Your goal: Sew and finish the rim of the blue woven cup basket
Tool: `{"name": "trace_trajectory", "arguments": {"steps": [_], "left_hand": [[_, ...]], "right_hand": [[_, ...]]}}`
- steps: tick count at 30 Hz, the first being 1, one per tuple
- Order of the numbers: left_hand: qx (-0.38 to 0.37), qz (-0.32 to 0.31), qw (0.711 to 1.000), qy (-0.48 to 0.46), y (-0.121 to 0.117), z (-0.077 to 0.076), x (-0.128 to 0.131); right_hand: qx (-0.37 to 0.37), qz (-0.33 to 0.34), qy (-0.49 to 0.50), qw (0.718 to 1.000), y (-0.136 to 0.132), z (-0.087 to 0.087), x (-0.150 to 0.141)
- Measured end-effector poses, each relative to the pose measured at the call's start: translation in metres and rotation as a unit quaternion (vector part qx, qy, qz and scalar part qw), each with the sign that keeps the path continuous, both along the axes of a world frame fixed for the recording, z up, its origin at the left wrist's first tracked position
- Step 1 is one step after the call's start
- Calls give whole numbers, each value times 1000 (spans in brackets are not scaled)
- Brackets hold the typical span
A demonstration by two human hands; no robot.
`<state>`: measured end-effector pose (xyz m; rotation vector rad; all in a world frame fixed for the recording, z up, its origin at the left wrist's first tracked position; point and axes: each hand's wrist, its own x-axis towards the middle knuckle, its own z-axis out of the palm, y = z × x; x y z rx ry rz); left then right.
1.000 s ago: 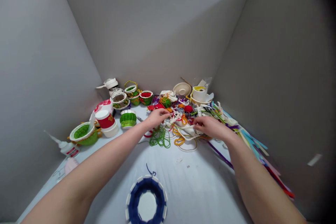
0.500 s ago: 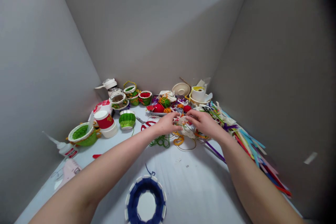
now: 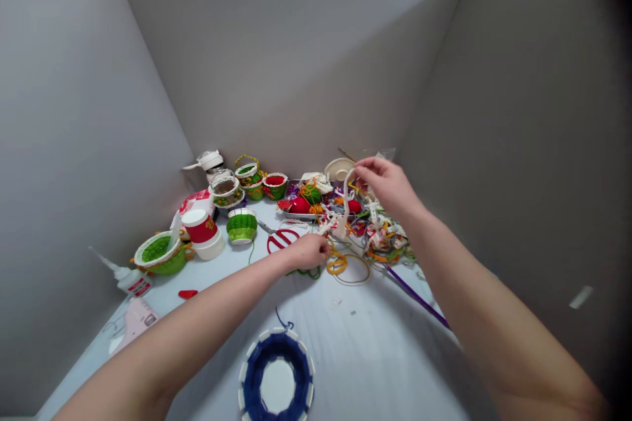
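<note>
My right hand [image 3: 382, 179] is raised over the pile of trims, its fingers pinching one end of a white lace strip [image 3: 345, 200] that hangs down in a curve. Lower and to the left, my left hand [image 3: 312, 252] is closed near the heap of mixed yarn and lace [image 3: 382, 230]; whatever its fingers hold is hidden. Beside it lie red-handled scissors [image 3: 282, 238], a green yarn bundle [image 3: 313, 272] and a loop of yellow cord [image 3: 338, 264]. Close to me stands a blue woven cup with white ribs [image 3: 250, 375], a blue yarn end trailing from it.
Small green baskets [image 3: 241, 227] and a red-and-white cup [image 3: 200, 227] stand at the left, with a glue bottle [image 3: 133, 281] and a pale glue gun [image 3: 138, 322]. A metal tray [image 3: 291, 215] holds yarn balls at the back. Grey panels [image 3: 296, 59] enclose the table.
My right hand has lifted up and away from the pile, drawing the white lace strip upward. My left hand has dropped slightly and closed, and the hands are farther apart.
</note>
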<state>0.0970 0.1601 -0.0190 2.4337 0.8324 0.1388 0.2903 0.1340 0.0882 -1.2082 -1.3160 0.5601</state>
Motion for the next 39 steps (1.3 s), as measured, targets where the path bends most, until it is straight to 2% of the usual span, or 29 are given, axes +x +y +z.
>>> {"name": "trace_trajectory", "arguments": {"steps": [3,6,9,10,12,15,16,18,21,24,27,30,33,39], "left_hand": [[-11,-27,1000,0,-5,2,0],[-32,-41,999,-3,-8,6,-6],[-77,-46,996,-6,-9,17,-20],[-102,-42,994,-16,-9,23,-26],[-159,-24,985,-54,-10,35,-40],[-222,-17,969,-102,-13,54,-60],[-235,-20,966,-106,-15,60,-65],[-245,-24,964,-100,-18,69,-74],[-237,-25,969,-63,-24,77,-85],[-245,-20,968,-40,-26,79,-95],[-256,-1,965,-52,-27,77,-106],[-263,21,963,-58,-26,70,-112],[-270,35,961,-56,-24,62,-111],[-270,40,959,-70,-18,51,-105]], "right_hand": [[69,-71,70,993,2,25,14],[136,-181,63,972,-4,49,37],[169,-300,-63,937,-20,57,64],[156,-332,-133,921,-26,54,72],[71,-360,-282,886,-36,42,86],[-128,-312,-437,834,-41,13,92],[-164,-281,-464,824,-39,3,88],[-153,-182,-499,833,-33,-15,71],[-71,33,-518,852,-24,-35,35],[-72,127,-515,845,-20,-49,4],[-112,137,-504,845,-23,-60,-7],[-139,86,-487,858,-31,-68,-2],[-132,68,-490,859,-43,-74,3],[-108,48,-529,840,-61,-96,5]]}}
